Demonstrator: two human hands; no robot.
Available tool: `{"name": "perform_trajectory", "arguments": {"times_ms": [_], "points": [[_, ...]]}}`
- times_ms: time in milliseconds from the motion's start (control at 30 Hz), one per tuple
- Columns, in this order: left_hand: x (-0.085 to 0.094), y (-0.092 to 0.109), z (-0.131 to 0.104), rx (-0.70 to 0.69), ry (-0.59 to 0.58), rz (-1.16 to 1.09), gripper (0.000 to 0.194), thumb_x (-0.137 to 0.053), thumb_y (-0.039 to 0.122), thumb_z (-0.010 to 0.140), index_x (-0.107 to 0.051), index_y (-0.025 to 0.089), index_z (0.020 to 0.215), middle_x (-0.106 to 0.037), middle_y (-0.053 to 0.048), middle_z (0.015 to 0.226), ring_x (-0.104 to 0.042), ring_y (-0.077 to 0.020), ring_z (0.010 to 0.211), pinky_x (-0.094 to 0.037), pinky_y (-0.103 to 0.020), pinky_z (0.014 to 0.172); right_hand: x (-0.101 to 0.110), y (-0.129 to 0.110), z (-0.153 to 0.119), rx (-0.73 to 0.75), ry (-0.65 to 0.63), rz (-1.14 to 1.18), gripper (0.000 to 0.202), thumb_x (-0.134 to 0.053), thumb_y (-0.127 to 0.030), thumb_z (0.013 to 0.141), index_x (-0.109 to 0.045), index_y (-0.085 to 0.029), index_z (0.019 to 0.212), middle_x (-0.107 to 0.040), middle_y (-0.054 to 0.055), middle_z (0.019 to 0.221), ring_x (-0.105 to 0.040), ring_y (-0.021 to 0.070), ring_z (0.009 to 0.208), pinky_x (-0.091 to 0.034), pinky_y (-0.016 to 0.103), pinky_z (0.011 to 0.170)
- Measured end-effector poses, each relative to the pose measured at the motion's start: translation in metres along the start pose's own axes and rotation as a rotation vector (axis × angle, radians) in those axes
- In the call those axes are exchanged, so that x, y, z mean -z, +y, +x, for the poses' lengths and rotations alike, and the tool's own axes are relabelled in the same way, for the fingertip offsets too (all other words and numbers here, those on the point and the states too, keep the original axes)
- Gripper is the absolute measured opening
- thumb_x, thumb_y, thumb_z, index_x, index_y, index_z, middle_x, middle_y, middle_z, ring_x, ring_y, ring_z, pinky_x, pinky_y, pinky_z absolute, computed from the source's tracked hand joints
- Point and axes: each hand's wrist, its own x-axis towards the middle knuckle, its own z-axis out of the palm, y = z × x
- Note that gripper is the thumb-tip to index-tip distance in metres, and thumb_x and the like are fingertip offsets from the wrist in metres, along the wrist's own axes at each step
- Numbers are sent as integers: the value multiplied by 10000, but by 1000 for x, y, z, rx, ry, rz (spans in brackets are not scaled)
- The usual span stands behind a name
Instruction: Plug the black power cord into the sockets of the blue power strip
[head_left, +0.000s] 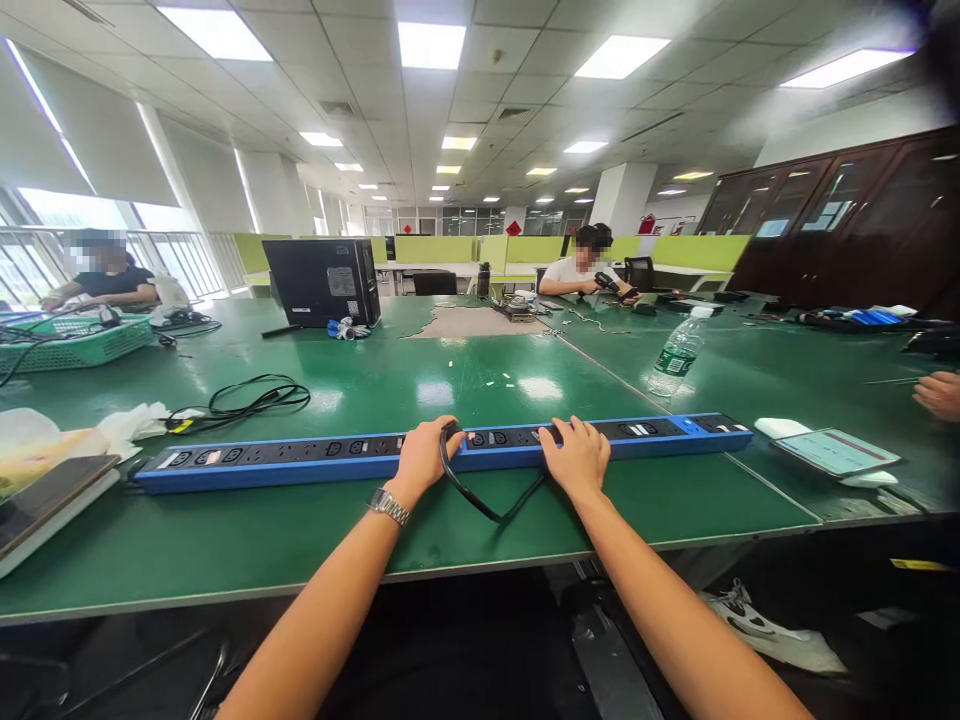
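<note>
Strip [285, 454] lies along the desk [360, 385]. Left hand [421, 458]: fingers appear curled round the cord [480, 506]. Right hand [577, 458]: fingers partly spread on the strip; hold on cord unclear. Light, even pressure should limit sliding; cord slack is best clear of the sockets [335, 449]. Basket [97, 346] contains dark items [110, 316]. Bottle [675, 360] capped; fill unclear.

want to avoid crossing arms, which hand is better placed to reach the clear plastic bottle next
Right, I'd judge. The clear plastic bottle stands beyond the long blue and black power strip, nearer the right hand; the left hand is farther off, with a black cable at its fingers.
</note>
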Motion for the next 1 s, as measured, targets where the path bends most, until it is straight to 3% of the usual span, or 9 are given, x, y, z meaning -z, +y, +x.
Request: {"name": "perform_trajectory", "arguments": {"times_ms": [167,367,633,1000], "points": [[-8,0,-4,-33,64,56,243,-603,341,899,-663,230,1107,-743,-68,998,-676,-235,964,-512,-339,877,0,0,0,-1,-5,8,509,-437,-496,905,-652,-199,1258,-516,121,1431,-375,269,1346,-192,453,1142],[-21,-15,-6,-64,212,-96,269,-548,283,929,-625,183,1168,-724,-86,1074,-675,-210,967,-512,-336,913,-1,1,0,6,4,4,501,-439,-493,908,-655,-201,1252,-522,121,1426,-380,267,1338,-197,448,1138],[-21,-10,1,-142,112,148,282,-577,272,920,-608,214,1195,-705,-70,1067,-648,-217,993,-505,-334,890,-4,2,0,13,26,7,509,-429,-501,903,-663,-197,1238,-535,121,1410,-384,274,1334,-213,460,1126],[-16,-5,-7,-117,101,200,300,-552,319,938,-590,247,1226,-723,-45,1060,-645,-222,974,-477,-327,847,2,-1,-2,5,-9,11,501,-429,-486,914,-644,-199,1265,-512,118,1439,-374,277,1358,-197,463,1145]]}}
